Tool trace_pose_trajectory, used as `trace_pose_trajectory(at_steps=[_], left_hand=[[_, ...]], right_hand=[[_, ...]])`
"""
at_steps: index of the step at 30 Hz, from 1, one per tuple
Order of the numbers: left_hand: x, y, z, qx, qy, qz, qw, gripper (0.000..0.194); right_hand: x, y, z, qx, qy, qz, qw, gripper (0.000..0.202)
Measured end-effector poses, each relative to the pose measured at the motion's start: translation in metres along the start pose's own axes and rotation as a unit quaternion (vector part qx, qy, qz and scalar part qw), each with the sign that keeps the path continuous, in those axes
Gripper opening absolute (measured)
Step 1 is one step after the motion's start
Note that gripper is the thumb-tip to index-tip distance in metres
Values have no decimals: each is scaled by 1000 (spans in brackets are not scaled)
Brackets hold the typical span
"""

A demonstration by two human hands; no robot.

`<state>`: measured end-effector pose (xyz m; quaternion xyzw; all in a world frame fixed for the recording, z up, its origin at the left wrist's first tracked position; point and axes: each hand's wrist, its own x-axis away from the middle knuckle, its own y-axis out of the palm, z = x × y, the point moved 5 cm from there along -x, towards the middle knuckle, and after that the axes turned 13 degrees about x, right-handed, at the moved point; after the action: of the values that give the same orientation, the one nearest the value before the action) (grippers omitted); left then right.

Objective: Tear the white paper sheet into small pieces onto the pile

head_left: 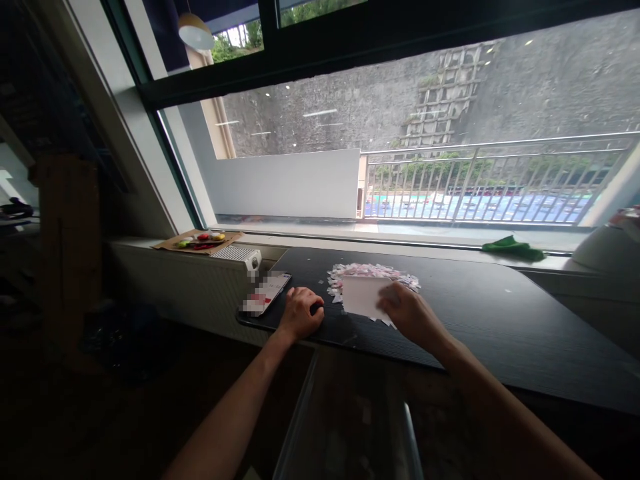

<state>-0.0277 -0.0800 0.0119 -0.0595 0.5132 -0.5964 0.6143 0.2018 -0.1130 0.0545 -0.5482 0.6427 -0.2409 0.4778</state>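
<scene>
On the black table (480, 313) lies a spread heap of small white and pinkish paper scraps (367, 269). A white card or flat panel (361, 295) covers part of the heap. My right hand (400, 301) is closed at the card's right edge, its fingers slightly blurred. Left of the heap, my left hand (304, 312) rests on the table with its fingers curled; a small dark thing shows by its thumb. Beside it to the left is a flat tablet or phone (267, 294), partly pixelated.
Below the table edge stands a clear container (350, 427). A green cloth (513, 248) lies on the windowsill at right. Brown paper with colourful items (200, 241) sits at left above a radiator (185, 280). A tall cardboard box (67, 253) stands far left.
</scene>
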Motion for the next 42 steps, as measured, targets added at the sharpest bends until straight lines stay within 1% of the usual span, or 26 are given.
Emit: trace_pose_trajectory(at_steps=[2,5,8,11,15,18,19,23,24,25,29,30,34,38,42], left_hand=[[0,0,0,-1,2,2,1000,10],[0,0,0,-4,1,4,1000,11],[0,0,1,2,1,4,1000,11],[0,-1,1,7,-1,0,1000,10],[0,-1,0,5,-2,-5,1000,10],[0,-1,0,4,1,-2,1000,10],[0,-1,0,4,1,-1,1000,10],[0,-1,1,8,2,4,1000,9],[0,-1,1,8,4,4,1000,9],[0,-1,0,8,5,4,1000,9],[0,0,-1,5,7,5,1000,9],[0,0,-1,6,7,5,1000,9],[0,0,-1,6,4,1,1000,10],[0,0,0,7,2,0,1000,10],[0,-1,1,9,-3,-1,1000,10]], right_hand=[[0,2,1,-11,-9,-7,1000,13],[0,4,11,-61,-2,-28,998,12],[-3,8,25,-113,37,-20,993,12],[-8,14,31,-145,72,-14,987,12],[-8,23,30,-201,100,-59,973,10],[-7,26,32,-242,106,-94,960,11],[-7,27,34,-252,111,-96,957,13],[-8,26,45,-263,158,-56,950,15],[-7,26,46,-260,166,-54,950,14],[-7,27,46,-261,168,-60,949,13],[-2,29,37,-289,150,-122,938,14],[-1,28,35,-291,148,-127,937,14],[-1,23,30,-276,169,-109,940,9],[3,24,19,-284,168,-154,931,8],[6,24,14,-311,166,-175,919,8]])
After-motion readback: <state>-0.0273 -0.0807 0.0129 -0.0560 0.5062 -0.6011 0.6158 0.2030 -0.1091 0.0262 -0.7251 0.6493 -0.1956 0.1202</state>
